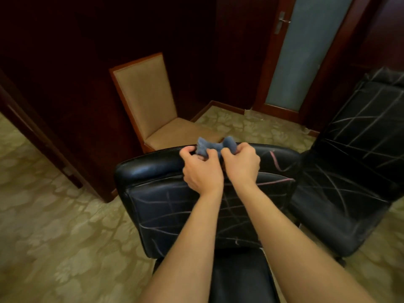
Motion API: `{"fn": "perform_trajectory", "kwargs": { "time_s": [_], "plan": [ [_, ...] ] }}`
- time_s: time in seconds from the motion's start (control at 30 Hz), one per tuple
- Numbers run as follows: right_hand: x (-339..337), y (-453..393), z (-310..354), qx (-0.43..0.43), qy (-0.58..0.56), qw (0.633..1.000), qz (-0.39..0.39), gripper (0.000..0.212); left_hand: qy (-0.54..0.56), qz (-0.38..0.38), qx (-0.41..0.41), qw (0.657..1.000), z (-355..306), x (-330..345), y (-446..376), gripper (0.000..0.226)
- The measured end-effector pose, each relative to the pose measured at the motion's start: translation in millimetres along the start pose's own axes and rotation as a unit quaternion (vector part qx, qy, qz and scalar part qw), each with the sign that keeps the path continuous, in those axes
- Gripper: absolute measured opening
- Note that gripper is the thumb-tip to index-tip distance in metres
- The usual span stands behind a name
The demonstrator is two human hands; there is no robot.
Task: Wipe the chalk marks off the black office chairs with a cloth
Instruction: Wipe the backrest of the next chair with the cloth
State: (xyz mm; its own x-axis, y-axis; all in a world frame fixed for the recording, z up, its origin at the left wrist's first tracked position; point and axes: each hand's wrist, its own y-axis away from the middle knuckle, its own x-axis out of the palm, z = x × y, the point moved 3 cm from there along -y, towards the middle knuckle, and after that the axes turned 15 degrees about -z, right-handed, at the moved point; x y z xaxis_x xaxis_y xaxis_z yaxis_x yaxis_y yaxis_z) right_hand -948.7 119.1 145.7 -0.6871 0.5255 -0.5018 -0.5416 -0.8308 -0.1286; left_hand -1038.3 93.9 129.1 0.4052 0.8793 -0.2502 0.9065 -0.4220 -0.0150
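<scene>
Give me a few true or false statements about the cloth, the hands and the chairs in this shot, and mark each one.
1. Both hands grip the cloth. True: the left hand and right hand each hold an end.
2. The cloth is red. False: it is blue-grey.
3. The near black chair has chalk lines on its back. True.
4. The second black chair is clean. False: pale lines cross it.
5. The beige chair carries chalk marks. False: none show.
</scene>
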Motion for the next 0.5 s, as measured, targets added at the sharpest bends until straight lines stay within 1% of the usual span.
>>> {"fn": "perform_trajectory", "kwargs": {
  "time_s": [0.07,0.13,0.2,0.27,0.33,0.37,0.4,0.47,0.5],
  "plan": [
    [-12,-11,-9,0.013,-0.012,1.000,-0.020,0.015,0.024,-0.002,-0.005,1.000,-2,10,15,0.034],
    [-11,-8,-11,0.020,-0.031,0.999,-0.027,0.015,0.060,-0.020,-0.040,0.997,3,11,17,0.036],
    [-5,5,-7,0.019,-0.053,0.998,-0.026,0.013,0.102,-0.046,-0.119,0.987,13,7,10,0.040],
    [4,20,-3,0.017,-0.068,0.997,-0.016,0.012,0.155,-0.061,-0.233,0.958,21,0,-2,0.039],
    [13,33,3,0.015,-0.079,0.997,0.006,0.011,0.193,-0.024,-0.341,0.920,24,-10,-13,0.027],
    [18,39,6,0.012,-0.082,0.996,0.019,0.011,0.204,-0.007,-0.368,0.907,25,-17,-20,0.024],
    [22,43,10,0.005,-0.080,0.996,0.035,0.012,0.205,0.012,-0.379,0.902,28,-22,-29,0.025],
    [29,51,17,-0.012,-0.059,0.996,0.067,0.015,0.190,0.051,-0.384,0.902,34,-29,-44,0.039],
    [31,52,19,-0.015,-0.051,0.996,0.078,0.017,0.177,0.063,-0.382,0.905,35,-30,-46,0.042]
  ]
}}
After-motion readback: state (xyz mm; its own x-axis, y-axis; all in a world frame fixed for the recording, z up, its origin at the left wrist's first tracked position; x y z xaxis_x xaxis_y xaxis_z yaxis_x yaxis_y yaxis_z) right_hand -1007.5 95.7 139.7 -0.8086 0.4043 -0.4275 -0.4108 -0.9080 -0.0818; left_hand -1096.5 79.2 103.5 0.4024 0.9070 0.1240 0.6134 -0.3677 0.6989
